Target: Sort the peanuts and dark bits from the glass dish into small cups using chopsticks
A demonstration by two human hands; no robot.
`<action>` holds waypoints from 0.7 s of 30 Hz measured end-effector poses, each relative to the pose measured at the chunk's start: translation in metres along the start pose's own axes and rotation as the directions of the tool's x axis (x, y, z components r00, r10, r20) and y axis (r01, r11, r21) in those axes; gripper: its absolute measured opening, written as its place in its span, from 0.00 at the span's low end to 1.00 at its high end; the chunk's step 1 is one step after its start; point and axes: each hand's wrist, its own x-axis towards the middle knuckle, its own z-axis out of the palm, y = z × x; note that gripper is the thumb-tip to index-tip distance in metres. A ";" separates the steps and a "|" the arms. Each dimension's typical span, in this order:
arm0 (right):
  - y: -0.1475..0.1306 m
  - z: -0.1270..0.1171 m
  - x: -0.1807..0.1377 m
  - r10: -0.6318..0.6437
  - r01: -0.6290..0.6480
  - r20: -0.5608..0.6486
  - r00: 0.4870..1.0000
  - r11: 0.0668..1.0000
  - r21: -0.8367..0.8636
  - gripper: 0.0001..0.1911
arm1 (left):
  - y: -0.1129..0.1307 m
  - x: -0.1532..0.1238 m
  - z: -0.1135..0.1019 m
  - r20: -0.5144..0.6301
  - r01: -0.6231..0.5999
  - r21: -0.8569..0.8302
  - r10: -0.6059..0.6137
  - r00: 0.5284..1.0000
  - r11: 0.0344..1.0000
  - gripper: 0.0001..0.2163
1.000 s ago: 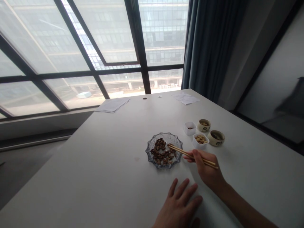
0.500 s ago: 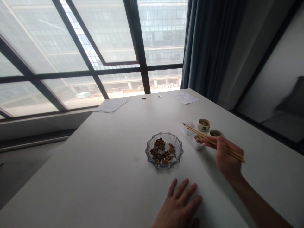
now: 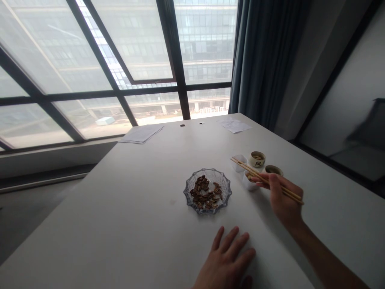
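My right hand (image 3: 284,198) is closed around a pair of wooden chopsticks (image 3: 260,176), whose tips reach over a white plastic cup (image 3: 240,165). Whether something small sits between the tips I cannot make out. Beneath the chopsticks, a second white cup (image 3: 249,185) holds pale brown pieces. A glass bowl (image 3: 188,197) with a scalloped rim contains dark brown, elongated seed-like pieces (image 3: 204,194). Flat on the table, fingers spread, my left hand (image 3: 227,259) rests in front of the bowl and holds nothing.
Behind the cups stand a cream ceramic cup (image 3: 257,159) with a dark character and pieces inside, and another ceramic cup (image 3: 274,170) partly behind my right hand. Papers (image 3: 142,134) lie at the far left of the white table (image 3: 120,216), and a crumpled sheet (image 3: 236,125) at the far right.
My right hand has shifted slightly left with the chopsticks, their tips staying over the white plastic cup. My left hand and the bowl look unchanged.
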 end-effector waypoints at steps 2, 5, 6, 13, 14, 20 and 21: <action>-0.002 0.002 -0.006 -0.024 0.023 0.102 0.994 1.000 0.009 0.18 | -0.001 0.000 0.000 -0.008 -0.007 0.010 0.007 1.000 1.000 0.21; -0.005 0.004 -0.015 -0.038 0.047 0.284 0.958 0.999 -0.025 0.16 | -0.001 0.001 0.000 -0.020 -0.014 0.010 0.014 1.000 1.000 0.21; -0.005 0.005 -0.017 -0.038 0.056 0.335 0.941 0.997 -0.044 0.16 | -0.001 0.001 0.001 -0.022 -0.015 0.008 0.015 1.000 1.000 0.21; -0.005 0.009 -0.023 -0.038 0.112 0.510 0.859 0.987 -0.115 0.17 | 0.000 -0.001 0.003 -0.024 -0.007 0.021 0.008 1.000 1.000 0.21; -0.005 0.009 -0.023 -0.033 0.116 0.526 0.850 0.985 -0.126 0.17 | -0.001 -0.001 0.004 -0.027 -0.008 0.023 0.009 1.000 1.000 0.21; -0.003 0.010 -0.027 0.010 0.070 0.570 0.821 0.991 -0.118 0.18 | -0.001 -0.001 0.006 -0.038 -0.016 0.026 0.017 0.999 1.000 0.21; -0.003 0.011 -0.028 0.014 0.058 0.561 0.828 0.992 -0.110 0.18 | -0.001 -0.001 0.006 -0.041 -0.016 0.033 0.017 0.999 0.999 0.21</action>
